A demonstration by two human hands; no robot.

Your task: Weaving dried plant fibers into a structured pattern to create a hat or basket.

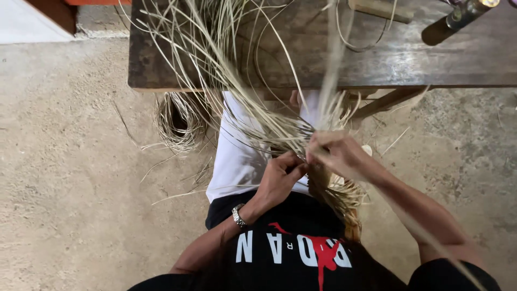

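A bundle of long pale rattan strands (242,91) fans out from my lap up over a dark wooden table (409,59). My left hand (280,175), with a metal watch on its wrist, pinches the strands where they gather. Just to the right of it, my right hand (336,151) grips the same gathered point and holds one strand that runs straight up, blurred. Below my hands a woven, frayed end of the bundle (342,199) hangs over my black shirt.
A coil of the same pale strands (180,121) lies on the concrete floor under the table's left edge. On the table's far right stand a dark bottle-like object (449,24) and a wooden block (382,9). A slanted table brace (388,101) sits right of my hands.
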